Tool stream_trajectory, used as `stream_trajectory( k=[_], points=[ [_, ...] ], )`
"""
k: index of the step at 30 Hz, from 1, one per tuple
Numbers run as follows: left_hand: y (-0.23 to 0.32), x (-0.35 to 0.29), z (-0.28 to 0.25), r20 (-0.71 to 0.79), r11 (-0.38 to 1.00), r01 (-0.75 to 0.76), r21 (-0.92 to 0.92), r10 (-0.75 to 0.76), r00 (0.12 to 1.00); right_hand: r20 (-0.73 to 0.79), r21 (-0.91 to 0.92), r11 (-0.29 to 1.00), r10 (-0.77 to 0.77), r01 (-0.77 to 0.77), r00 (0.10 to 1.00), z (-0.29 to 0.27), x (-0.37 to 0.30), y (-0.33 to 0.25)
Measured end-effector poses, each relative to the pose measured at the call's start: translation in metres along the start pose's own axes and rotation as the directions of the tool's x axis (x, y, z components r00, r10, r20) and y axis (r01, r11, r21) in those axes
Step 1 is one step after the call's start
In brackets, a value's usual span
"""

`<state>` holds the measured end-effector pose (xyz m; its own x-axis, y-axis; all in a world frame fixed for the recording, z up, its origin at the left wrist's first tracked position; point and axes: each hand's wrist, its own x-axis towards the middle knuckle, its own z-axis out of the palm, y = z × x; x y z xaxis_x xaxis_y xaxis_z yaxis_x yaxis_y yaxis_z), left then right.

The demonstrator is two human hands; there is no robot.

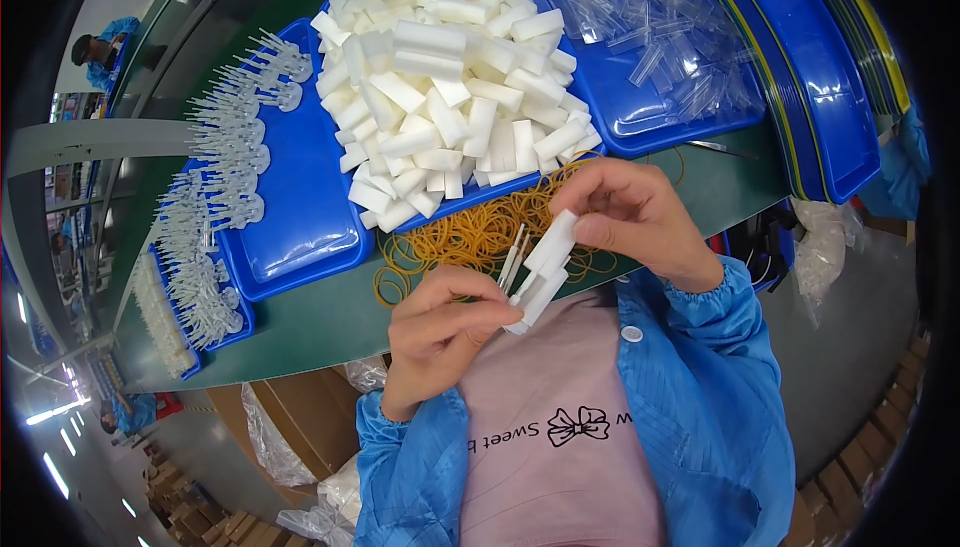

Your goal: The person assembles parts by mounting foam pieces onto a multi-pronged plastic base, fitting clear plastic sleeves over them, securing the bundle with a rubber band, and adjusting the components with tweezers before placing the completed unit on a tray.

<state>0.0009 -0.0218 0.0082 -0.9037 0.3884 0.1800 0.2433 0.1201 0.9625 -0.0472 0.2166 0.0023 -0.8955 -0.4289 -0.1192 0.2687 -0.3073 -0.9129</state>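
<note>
In front of my chest, my left hand point(437, 337) pinches the lower end of a white plastic part with thin prongs point(512, 259) and a white foam block point(541, 299) beside it. My right hand point(645, 225) grips the upper end of another white foam block point(551, 245) between thumb and fingers. The two blocks touch or overlap, tilted up to the right; how they join is hidden by my fingers. Just beyond both hands lies a loose heap of yellow-brown rubber bands point(465, 235) on the green table point(330, 322).
A tall pile of white foam blocks point(440, 97) fills the tray beyond. White pronged plastic parts point(215, 167) line a blue tray point(300, 237) at left. Clear plastic pieces point(670, 37) lie in another blue tray point(640, 132). Nested blue trays point(830, 107) stand far right, near tweezers point(722, 150).
</note>
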Motion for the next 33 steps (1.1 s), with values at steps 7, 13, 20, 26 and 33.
stream_trajectory(
  k=[7,13,20,26,33],
  points=[
    [0.005,0.004,0.019,-0.225,0.945,-0.145,0.293,0.216,0.950,0.140,-0.212,0.970,-0.089,0.118,0.986,0.011,-0.005,0.012],
    [-0.012,-0.006,0.009,-0.130,0.992,0.056,0.112,-0.041,0.991,0.195,-0.567,0.744,-0.295,0.353,0.935,-0.003,0.004,-0.008],
    [-0.018,-0.002,0.012,-0.243,0.956,0.162,-0.243,-0.221,0.944,0.179,-0.976,-0.009,-0.609,0.219,0.773,-0.030,0.029,0.010],
    [-0.012,-0.003,0.011,-0.240,0.987,0.118,-0.106,-0.141,0.960,0.055,-0.870,0.383,-0.549,0.309,0.834,-0.023,0.015,-0.002],
    [-0.003,0.007,0.015,-0.060,0.954,-0.176,0.242,0.195,0.979,0.041,-0.467,0.855,-0.235,0.226,0.971,-0.021,0.007,-0.014]
  ],
)
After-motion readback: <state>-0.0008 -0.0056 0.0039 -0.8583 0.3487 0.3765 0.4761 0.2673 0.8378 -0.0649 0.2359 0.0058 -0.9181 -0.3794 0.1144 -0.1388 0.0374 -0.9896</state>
